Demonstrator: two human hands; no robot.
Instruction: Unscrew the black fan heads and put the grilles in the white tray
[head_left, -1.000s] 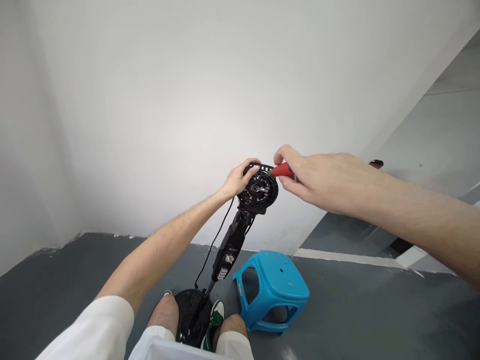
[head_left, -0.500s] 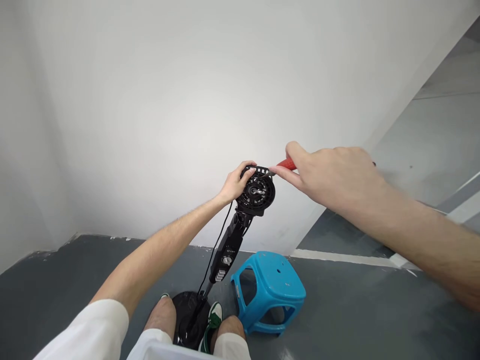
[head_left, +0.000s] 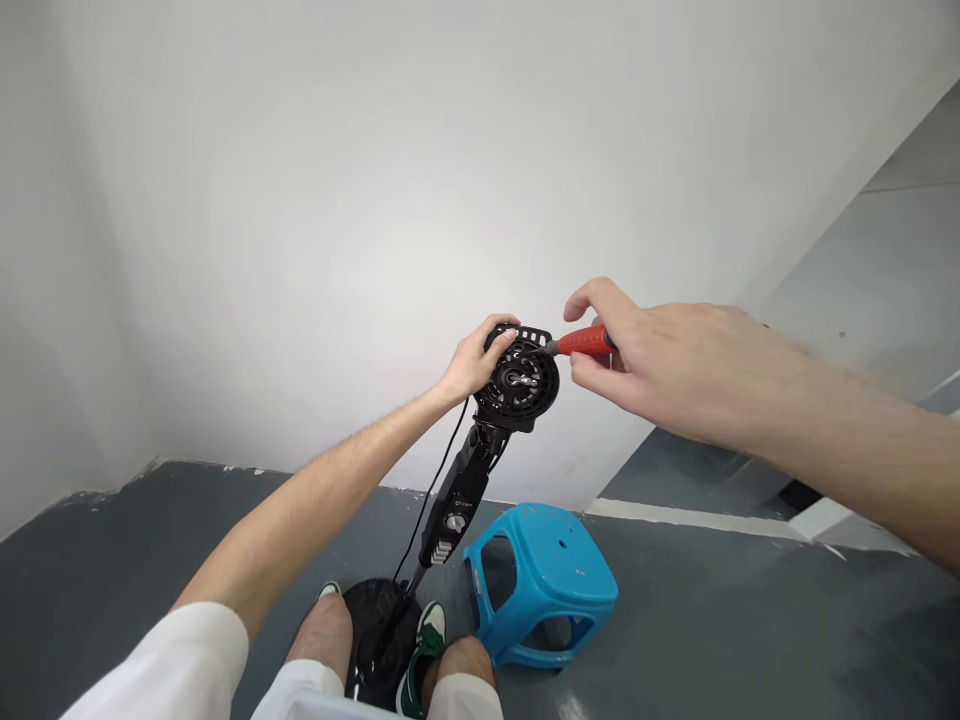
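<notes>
Left hand around the top of a black fan head, right hand loosely around a red-handled screwdriver

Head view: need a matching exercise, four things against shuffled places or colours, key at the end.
Things
1. stool
2. tool
3. left hand
4. round base

Places or colours
A. gripping the edge of the black slotted head
B. black, on the floor between the shoes
C. red-handled, in the right hand
D. blue, standing on the floor

Pairs: 1-D, 2-C, 3-A, 4-B
</notes>
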